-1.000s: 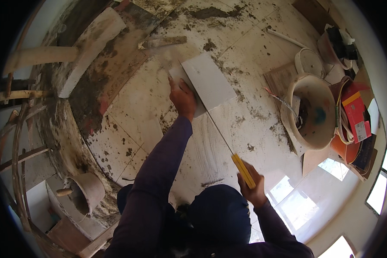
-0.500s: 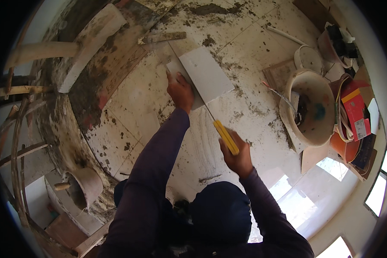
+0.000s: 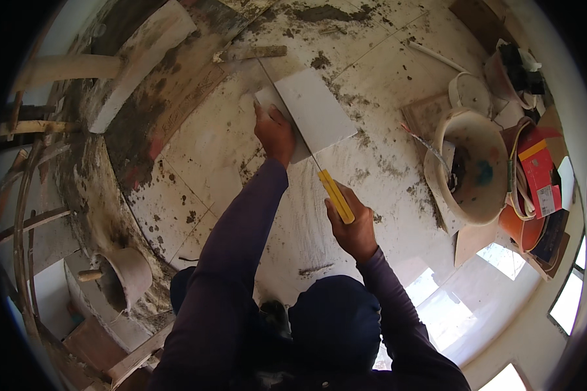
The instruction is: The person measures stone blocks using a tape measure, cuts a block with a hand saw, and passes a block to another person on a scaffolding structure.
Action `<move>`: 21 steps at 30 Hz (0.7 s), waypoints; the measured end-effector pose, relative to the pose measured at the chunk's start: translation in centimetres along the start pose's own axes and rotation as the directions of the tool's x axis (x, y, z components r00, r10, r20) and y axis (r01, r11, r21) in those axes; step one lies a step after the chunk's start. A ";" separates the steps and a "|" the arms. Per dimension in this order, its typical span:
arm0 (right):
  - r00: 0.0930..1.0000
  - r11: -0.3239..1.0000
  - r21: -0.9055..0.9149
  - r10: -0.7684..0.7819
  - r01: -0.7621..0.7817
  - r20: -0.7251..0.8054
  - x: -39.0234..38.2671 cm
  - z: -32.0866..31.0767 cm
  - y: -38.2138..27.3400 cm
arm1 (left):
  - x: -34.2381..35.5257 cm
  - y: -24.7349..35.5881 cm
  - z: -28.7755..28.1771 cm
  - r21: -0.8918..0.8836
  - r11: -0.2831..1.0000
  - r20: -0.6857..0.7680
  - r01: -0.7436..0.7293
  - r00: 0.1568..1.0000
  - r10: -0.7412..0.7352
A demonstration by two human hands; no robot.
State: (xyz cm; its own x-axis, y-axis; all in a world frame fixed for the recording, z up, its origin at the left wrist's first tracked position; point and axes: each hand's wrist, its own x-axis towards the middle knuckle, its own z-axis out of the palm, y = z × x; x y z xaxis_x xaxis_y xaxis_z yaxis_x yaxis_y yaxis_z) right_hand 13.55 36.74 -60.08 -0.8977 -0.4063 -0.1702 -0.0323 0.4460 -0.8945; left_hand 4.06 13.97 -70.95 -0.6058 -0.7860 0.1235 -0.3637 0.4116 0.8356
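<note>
A pale, flat rectangular board [image 3: 318, 107] lies on the floor in front of me. My left hand [image 3: 274, 133] grips its left side, fingers bent along the edge. In my right hand [image 3: 354, 229] is the yellow handle of a handsaw [image 3: 334, 194]. The saw's long thin blade runs away from me across the board, just right of my left hand, with its tip beyond the board's far edge. How deep the blade sits in the board I cannot tell.
Past the blade tip lies a short wooden strip [image 3: 254, 53]. At right stand a large dirty bucket [image 3: 437, 171], a red box [image 3: 535, 169] and a smaller tub [image 3: 502, 72]. On the left are wooden poles [image 3: 26, 215] and a tipped bucket [image 3: 134, 274]. Debris dots the tiled floor [image 3: 385, 98].
My right hand has pushed the saw a little forward and to the left along the board. My left hand keeps its hold on the board. The whole view has shifted slightly.
</note>
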 end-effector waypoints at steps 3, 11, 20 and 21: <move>0.996 0.998 -0.022 0.067 -0.066 0.062 -8.2 -2.5 1.9 | 0.9 -1.1 -1.2 0.037 0.999 -0.031 -0.004 1.000 0.005; 1.000 1.000 -0.009 -0.003 0.003 0.005 -0.5 -0.6 0.6 | 0.1 0.8 -0.3 0.005 0.998 0.040 0.062 0.997 -0.062; 0.990 0.995 -0.020 0.094 -0.093 0.108 -11.2 -4.8 3.0 | 0.1 0.5 -1.7 -0.008 1.000 0.001 0.029 1.000 -0.029; 0.987 0.993 -0.014 0.118 -0.117 0.113 -8.1 -3.5 2.2 | 0.0 0.9 -1.5 0.010 0.999 0.003 0.034 0.999 -0.034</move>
State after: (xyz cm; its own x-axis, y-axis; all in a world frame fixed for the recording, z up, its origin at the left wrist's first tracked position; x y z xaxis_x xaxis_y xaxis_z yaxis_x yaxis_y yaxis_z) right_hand 19.21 43.85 -59.22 -0.8400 -0.4384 -0.3197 0.0664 0.5017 -0.8625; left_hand 4.76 13.61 -69.42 -0.5956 -0.7978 0.0934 -0.3908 0.3894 0.8341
